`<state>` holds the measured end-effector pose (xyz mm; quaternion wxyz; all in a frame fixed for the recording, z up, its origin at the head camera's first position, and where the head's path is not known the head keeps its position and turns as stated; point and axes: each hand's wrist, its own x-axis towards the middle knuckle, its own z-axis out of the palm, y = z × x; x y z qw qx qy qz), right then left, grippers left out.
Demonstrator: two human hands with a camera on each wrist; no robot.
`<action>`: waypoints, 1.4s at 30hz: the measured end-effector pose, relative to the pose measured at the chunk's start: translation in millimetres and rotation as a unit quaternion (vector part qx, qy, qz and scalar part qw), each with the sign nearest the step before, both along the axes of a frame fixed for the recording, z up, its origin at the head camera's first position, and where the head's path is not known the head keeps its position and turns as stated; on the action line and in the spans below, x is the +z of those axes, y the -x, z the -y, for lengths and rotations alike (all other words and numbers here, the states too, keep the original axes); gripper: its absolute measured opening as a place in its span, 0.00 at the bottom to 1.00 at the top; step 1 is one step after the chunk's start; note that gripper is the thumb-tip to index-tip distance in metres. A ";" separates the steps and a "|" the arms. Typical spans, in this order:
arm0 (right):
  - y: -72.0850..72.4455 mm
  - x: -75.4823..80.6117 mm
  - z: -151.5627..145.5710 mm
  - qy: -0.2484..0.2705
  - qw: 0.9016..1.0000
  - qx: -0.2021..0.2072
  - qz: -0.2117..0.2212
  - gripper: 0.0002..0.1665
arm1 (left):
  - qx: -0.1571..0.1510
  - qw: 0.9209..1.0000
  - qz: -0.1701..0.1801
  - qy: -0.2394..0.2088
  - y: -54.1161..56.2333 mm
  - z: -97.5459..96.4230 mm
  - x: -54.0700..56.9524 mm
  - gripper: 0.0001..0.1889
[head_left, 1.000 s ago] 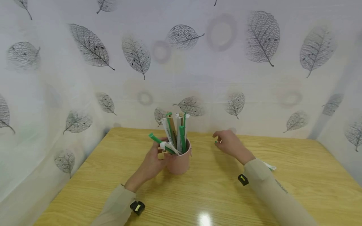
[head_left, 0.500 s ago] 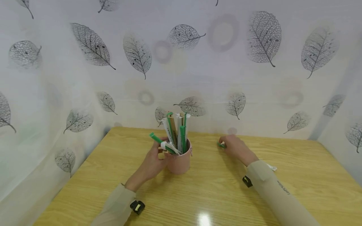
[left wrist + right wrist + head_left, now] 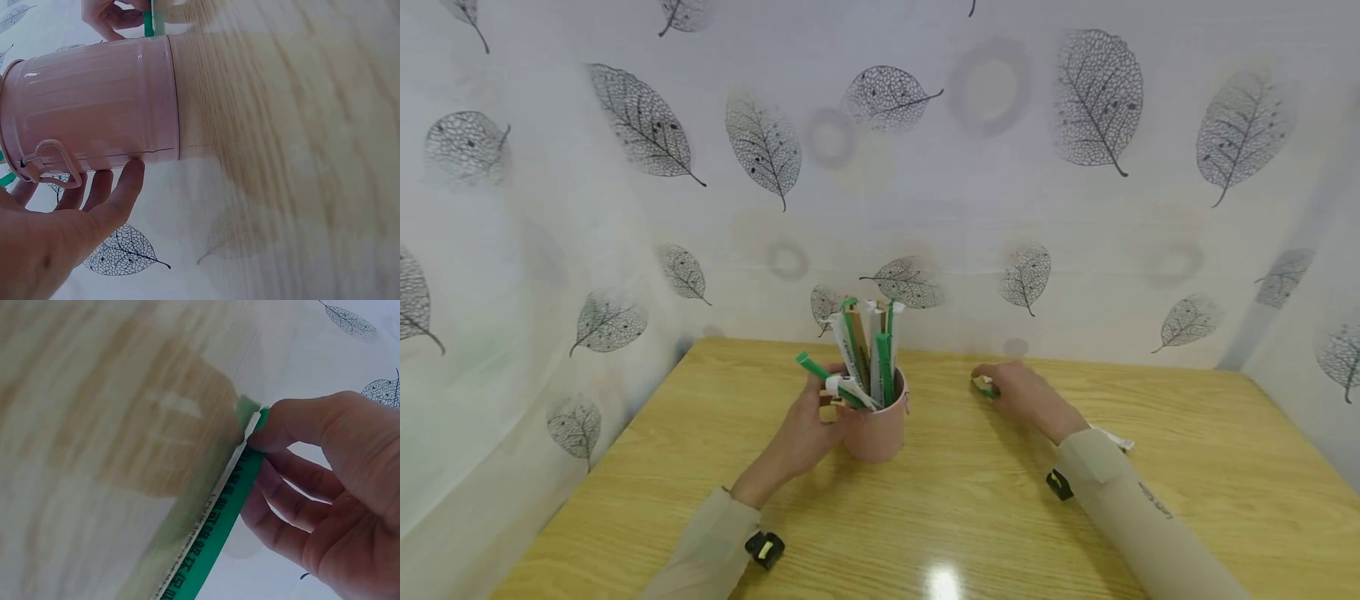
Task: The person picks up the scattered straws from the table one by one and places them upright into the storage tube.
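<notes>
My left hand point(image 3: 796, 440) holds the left side of a small pink metal bucket point(image 3: 874, 437), fingers by its wire handle point(image 3: 61, 159). Upright in the bucket stand several wrapped straws point(image 3: 886, 373), white, green and brown. One green straw point(image 3: 814, 367) slants out over the left rim, next to a white wrapped end. To the right of the bucket, my right hand point(image 3: 1024, 392) pinches a green wrapped straw point(image 3: 219, 532) by one end, thumb against fingers. Dark printing and a white edge show on that straw, which is low over the tabletop with its reflection alongside.
Another white wrapped straw point(image 3: 1116, 440) lies on the wooden table point(image 3: 970, 517), partly hidden behind my right sleeve. A pale curtain point(image 3: 925, 175) printed with dark leaves hangs right behind the table and along both sides.
My right hand has moved down and slightly right to the tabletop and has taken hold of a green wrapped straw. The left hand and the bucket have stayed put.
</notes>
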<state>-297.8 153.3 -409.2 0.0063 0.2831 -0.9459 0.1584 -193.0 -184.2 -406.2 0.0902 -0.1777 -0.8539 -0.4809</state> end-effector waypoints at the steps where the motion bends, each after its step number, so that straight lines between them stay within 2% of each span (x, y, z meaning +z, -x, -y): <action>1: -0.2 0.1 -0.2 -0.002 1.000 -0.001 0.004 0.29 | 0.000 1.000 0.000 -0.001 0.2 0.0 -0.1 0.34; 5: -1.8 2.3 -0.3 -0.006 1.000 0.011 -0.003 0.30 | -0.003 1.000 -0.002 -0.002 0.6 -0.3 -0.2 0.33; 8: -4.3 6.9 0.4 0.004 0.999 0.024 -0.023 0.24 | -0.007 1.000 -0.003 -0.002 0.6 -0.3 0.0 0.33; 13: -12.2 21.7 3.8 0.054 0.996 0.045 -0.056 0.21 | -0.006 1.000 0.002 -0.006 0.7 -0.5 -0.1 0.34; 17: -22.5 35.1 5.8 0.101 0.988 0.065 -0.099 0.20 | -0.005 1.000 0.003 -0.004 0.7 -0.9 0.1 0.35; 23: -38.3 57.3 8.7 0.179 0.965 0.101 -0.163 0.17 | -0.002 1.000 0.004 0.000 -0.3 -1.8 0.3 0.34; 30: -45.1 79.8 12.2 0.243 0.933 0.130 -0.233 0.18 | 0.000 1.000 0.008 -0.003 -0.9 -1.7 -0.9 0.34; 38: -46.8 101.1 21.3 0.315 0.902 0.136 -0.262 0.20 | 0.001 1.000 0.019 -0.006 -0.6 -1.5 0.3 0.36; 42: -47.1 114.9 29.7 0.354 0.888 0.134 -0.262 0.20 | 0.001 1.000 0.017 -0.007 -0.6 -0.8 0.4 0.36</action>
